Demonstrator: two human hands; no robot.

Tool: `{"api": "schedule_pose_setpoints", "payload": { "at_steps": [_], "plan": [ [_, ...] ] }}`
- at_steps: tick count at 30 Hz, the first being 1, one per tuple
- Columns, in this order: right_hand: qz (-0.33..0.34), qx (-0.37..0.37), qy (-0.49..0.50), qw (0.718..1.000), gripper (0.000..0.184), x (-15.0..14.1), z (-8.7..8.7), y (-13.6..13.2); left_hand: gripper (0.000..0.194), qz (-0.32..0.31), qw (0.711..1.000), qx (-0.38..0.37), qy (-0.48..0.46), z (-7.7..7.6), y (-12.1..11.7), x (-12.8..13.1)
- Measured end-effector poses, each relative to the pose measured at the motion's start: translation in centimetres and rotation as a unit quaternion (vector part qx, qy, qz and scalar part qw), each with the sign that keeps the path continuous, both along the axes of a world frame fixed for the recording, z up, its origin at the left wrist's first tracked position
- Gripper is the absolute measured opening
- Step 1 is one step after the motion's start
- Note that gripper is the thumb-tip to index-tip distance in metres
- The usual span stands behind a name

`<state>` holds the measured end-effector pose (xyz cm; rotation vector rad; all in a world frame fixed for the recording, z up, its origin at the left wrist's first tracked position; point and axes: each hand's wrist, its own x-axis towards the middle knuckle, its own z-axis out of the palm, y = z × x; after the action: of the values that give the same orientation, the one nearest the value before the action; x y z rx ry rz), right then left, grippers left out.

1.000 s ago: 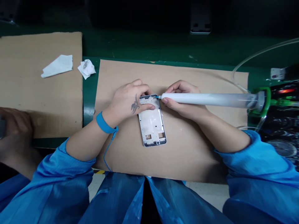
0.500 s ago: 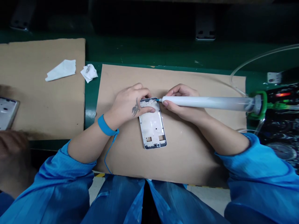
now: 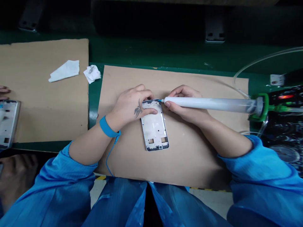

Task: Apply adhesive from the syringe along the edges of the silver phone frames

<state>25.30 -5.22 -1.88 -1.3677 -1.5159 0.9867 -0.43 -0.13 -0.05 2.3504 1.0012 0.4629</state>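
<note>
A silver phone frame (image 3: 155, 129) lies on a brown cardboard sheet (image 3: 189, 151) in front of me. My left hand (image 3: 131, 105) is closed on its top left corner, thumb pressed across the upper part, fingers curled over the top edge. My right hand (image 3: 184, 105) grips the front end of a long white dispensing syringe (image 3: 208, 104). Its blue tip touches the frame's top right corner. A blue wrist strap (image 3: 106, 126) with a cord is on my left wrist.
A clear hose (image 3: 260, 60) runs from the syringe's green end cap (image 3: 262, 107) at the right. Two crumpled white wipes (image 3: 65, 70) lie on a second cardboard sheet (image 3: 47, 104) at the left. A co-worker's hand and another phone frame (image 3: 8, 123) are at the far left edge.
My hands, the frame and the syringe have stayed almost still. At the far left, a co-worker's hand pulled back and a second phone frame came to lie on the left cardboard.
</note>
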Motion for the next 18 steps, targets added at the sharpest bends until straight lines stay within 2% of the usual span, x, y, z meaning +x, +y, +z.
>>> {"api": "schedule_pose_setpoints", "payload": {
  "at_steps": [7,18],
  "plan": [
    [-0.008,-0.005,-0.004,1.000,0.051,-0.06,-0.01,0.04,0.083,-0.001,1.000,-0.007,0.003,0.10,-0.03,0.00],
    [-0.009,0.007,-0.012,1.000,0.047,0.01,-0.17,0.09,0.082,0.000,1.000,-0.002,0.004,0.08,-0.01,0.08]
  ]
}}
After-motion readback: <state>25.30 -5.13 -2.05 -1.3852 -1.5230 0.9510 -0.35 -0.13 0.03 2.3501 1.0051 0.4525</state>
